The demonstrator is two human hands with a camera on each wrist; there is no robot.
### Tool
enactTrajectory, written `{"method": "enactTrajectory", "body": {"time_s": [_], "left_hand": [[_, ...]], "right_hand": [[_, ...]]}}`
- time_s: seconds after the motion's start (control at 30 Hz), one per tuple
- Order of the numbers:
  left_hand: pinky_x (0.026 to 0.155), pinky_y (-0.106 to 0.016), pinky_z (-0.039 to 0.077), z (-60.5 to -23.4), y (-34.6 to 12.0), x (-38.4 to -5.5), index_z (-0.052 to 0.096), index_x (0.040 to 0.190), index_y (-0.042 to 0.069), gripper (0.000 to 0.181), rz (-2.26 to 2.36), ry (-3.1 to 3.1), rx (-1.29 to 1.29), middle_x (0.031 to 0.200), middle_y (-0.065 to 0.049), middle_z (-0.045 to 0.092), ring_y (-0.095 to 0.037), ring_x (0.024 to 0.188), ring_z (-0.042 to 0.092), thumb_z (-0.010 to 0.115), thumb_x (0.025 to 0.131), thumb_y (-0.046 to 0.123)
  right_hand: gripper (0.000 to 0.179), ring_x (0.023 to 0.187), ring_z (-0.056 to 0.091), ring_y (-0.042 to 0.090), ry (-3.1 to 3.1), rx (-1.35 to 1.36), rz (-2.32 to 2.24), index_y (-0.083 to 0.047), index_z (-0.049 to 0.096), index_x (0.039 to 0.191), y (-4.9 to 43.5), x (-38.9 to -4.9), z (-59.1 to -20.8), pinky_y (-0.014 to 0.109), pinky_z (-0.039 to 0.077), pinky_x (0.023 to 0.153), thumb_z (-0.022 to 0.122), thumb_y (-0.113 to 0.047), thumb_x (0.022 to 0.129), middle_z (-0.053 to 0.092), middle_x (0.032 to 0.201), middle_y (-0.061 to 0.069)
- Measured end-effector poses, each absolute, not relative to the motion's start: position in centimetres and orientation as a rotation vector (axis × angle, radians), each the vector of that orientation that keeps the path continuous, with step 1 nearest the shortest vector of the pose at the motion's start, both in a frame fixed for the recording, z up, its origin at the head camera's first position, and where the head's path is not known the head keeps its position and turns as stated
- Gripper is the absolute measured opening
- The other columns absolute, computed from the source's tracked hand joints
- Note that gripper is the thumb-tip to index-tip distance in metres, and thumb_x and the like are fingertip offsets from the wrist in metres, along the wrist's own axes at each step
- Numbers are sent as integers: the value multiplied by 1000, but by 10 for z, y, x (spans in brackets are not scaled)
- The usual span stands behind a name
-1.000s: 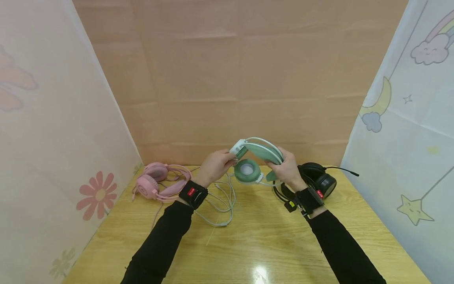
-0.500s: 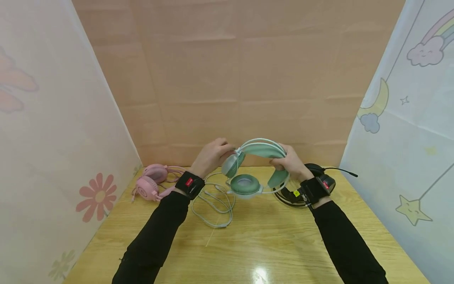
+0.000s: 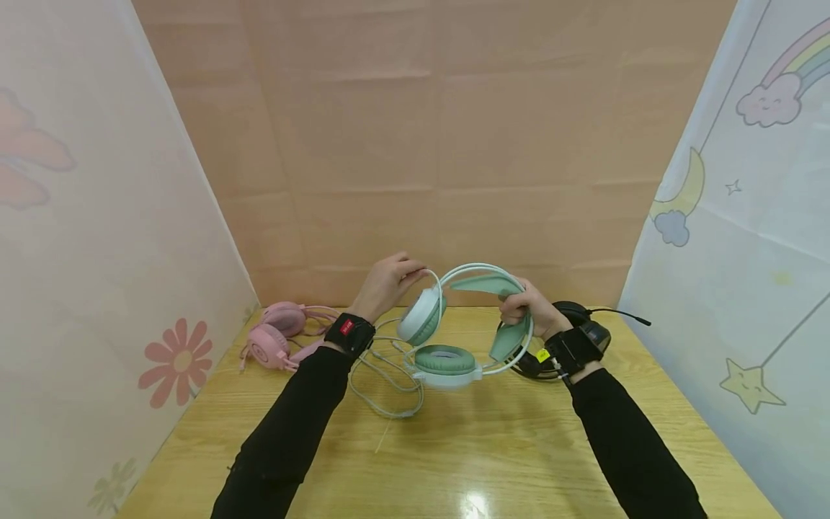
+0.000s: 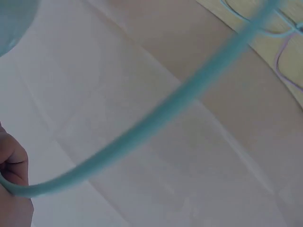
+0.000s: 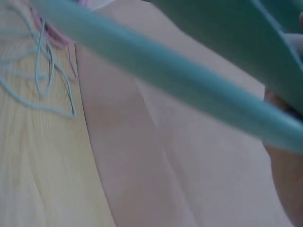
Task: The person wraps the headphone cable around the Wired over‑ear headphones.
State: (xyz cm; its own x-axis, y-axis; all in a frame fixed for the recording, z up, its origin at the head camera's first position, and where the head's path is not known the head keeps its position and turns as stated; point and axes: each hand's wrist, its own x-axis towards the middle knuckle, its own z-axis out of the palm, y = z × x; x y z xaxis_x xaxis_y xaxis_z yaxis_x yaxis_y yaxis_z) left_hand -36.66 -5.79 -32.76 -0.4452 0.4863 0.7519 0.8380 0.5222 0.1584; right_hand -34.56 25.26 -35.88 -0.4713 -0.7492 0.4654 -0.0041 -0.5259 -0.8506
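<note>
Pale green and white headphones [image 3: 444, 367] hang tilted above the table in the head view, ear cups towards the left. My right hand [image 3: 530, 308] grips their headband at the right side, with fingers curled around it. Between the fingertips of my left hand [image 3: 387, 285] is the pale green cord [image 3: 442, 303], pinched and raised in a bend beside the upper ear cup [image 3: 421, 316]. The left wrist view shows the cord [image 4: 142, 130] running from the hand to the upper right. Close to the right wrist camera crosses a headband tube [image 5: 175, 75]; that hand is mostly cut off.
Pink headphones [image 3: 271, 346] lie at the table's back left. A black headset [image 3: 593, 331] with a thin microphone arm lies at the back right, partly behind my right wrist. Loops of the green cord [image 3: 389, 414] spread over the wooden table [image 3: 415, 468]. Paper-covered walls stand around the back and sides.
My left hand has moved from the upper ear cup slightly left and pinches the cord. The headphones have turned, their cups swinging lower and left. The right hand has shifted a little right and down.
</note>
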Motion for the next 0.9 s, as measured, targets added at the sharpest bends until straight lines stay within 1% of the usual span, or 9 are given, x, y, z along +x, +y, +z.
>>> {"method": "enactTrajectory", "body": {"time_s": [0.1,0.23,0.33,0.43,0.53,0.6,0.7,0.8,0.9], "left_hand": [[61,-27,44,-329,-57,-368,77,100,11,15,-726,-2128,-1064,83,-3,64,-13,67,54,66,94,20],[61,-26,44,-329,-54,-372,77,101,10,17,-785,-2179,-1073,84,-4,66,-13,68,55,65,95,20],[60,-25,42,-331,-51,-376,77,102,10,17,-864,-2225,-1077,84,-6,68,-14,68,53,64,96,19],[62,-24,45,-335,-51,-380,77,105,10,18,-964,-2299,-1067,90,-6,72,-14,69,56,63,96,19],[70,-25,51,-340,-54,-382,74,112,9,20,-1068,-2394,-1074,102,-8,74,-14,78,65,61,98,16],[75,-28,54,-344,-58,-383,72,116,8,22,-1077,-2447,-1084,107,-10,74,-16,83,68,60,99,14],[81,-32,55,-352,-64,-385,71,119,7,24,-1007,-2482,-1088,110,-11,73,-19,87,70,58,99,11],[83,-33,55,-362,-67,-388,71,119,8,24,-920,-2486,-1060,110,-10,74,-20,91,71,58,99,14],[85,-35,55,-371,-67,-389,73,115,9,22,-840,-2472,-1032,109,-9,74,-21,97,71,61,97,11]], "right_hand": [[41,51,10,12,975,-1198,-2063,-8,35,81,252,-346,-362,28,14,50,15,28,80,17,63,-1],[36,57,10,14,758,-1124,-2086,-13,23,77,252,-346,-367,30,16,57,20,22,88,16,68,0],[34,60,10,14,592,-1032,-2101,-13,21,77,253,-347,-371,31,17,60,24,17,92,16,70,0],[34,58,11,14,498,-944,-2110,-13,22,75,255,-348,-375,30,18,60,27,14,94,16,68,0],[34,58,11,14,479,-910,-2107,-13,21,74,258,-349,-379,29,17,59,28,13,94,15,68,0],[34,57,11,14,466,-894,-2104,-14,21,74,260,-349,-381,29,17,59,28,12,95,15,68,0],[33,56,12,13,423,-859,-2117,-14,23,74,263,-349,-384,28,18,58,30,11,95,17,67,-1],[27,57,14,14,359,-831,-2130,-10,37,79,263,-349,-385,29,19,60,30,8,97,18,66,-1],[25,56,15,13,306,-816,-2175,0,53,98,260,-349,-385,29,19,60,29,6,99,18,67,-1]]}}
